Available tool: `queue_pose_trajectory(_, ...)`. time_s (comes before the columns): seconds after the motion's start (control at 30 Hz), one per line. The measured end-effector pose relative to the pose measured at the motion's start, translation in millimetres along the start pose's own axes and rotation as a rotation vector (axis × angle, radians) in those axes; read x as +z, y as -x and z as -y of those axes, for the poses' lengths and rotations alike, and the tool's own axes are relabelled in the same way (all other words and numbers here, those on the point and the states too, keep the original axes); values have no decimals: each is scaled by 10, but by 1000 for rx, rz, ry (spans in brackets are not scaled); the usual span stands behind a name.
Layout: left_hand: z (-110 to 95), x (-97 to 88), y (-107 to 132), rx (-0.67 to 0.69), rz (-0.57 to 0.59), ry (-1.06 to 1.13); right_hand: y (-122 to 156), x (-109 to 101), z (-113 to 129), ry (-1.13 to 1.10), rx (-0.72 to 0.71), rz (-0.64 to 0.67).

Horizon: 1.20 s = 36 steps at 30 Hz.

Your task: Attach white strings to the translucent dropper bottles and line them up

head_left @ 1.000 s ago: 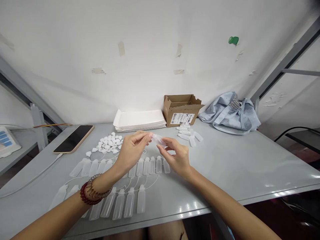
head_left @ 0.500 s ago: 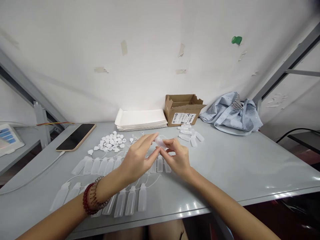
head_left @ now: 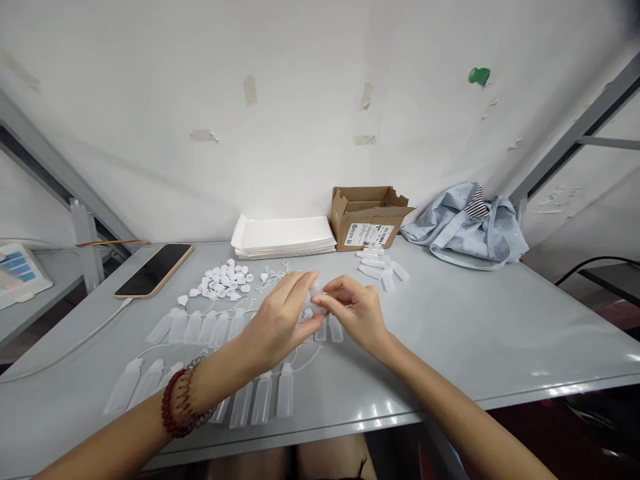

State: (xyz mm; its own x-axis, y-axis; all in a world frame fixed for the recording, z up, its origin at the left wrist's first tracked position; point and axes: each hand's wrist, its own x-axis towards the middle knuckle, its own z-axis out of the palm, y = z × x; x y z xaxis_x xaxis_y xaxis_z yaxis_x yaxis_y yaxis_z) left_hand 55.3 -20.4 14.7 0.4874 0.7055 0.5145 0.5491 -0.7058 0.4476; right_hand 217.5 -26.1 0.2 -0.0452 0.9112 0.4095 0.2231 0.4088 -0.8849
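Small bottle (head_left: 315,289), frosted translucent plastic, held in front & slightly L of cardboard box (head_left: 370,220); R hand (head_left: 357,312) pinches it betw. thumb & fingers; L hand (head_left: 283,317) curves round it, can't tell if gripping. White caps (head_left: 223,280) further L of box. L hand hides part of bottle rows (head_left: 220,331) on bench (head_left: 475,320). Vs 1 s ago, small bottle's more upright.

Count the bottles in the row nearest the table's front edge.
7 bottles visible: 3 left of the left forearm, 4 right of it; the left forearm may hide more.
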Motion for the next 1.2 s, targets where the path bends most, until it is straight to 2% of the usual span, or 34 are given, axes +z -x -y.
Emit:
queue_pose_trajectory(0.07,-39,-68,63,-109,57,81,-35,-84,47,39,-33,-29)
queue_pose_trajectory(0.13,-78,-129,172,-228,164,175,-74,-158,86,99,-52,-16)
queue_pose_trajectory(0.23,-127,-145,391,-301,316,229,-110,-204,111,135,-28,133)
queue_pose_trajectory(0.33,-158,-75,576,-227,367,220,-112,-184,99,119,10,207)
queue_pose_trajectory(0.43,-171,-9,653,-132,396,171,-107,-159,74,110,39,196)
queue_pose_trajectory(0.53,-170,-2,647,-96,444,107,-112,-157,55,105,57,167)
queue_pose_trajectory(0.93,-167,-96,657,-57,545,-69,-116,-155,56,126,43,157)
queue_pose_trajectory(1.2,-222,-134,670,-49,556,-169,-121,-163,30,130,59,162)
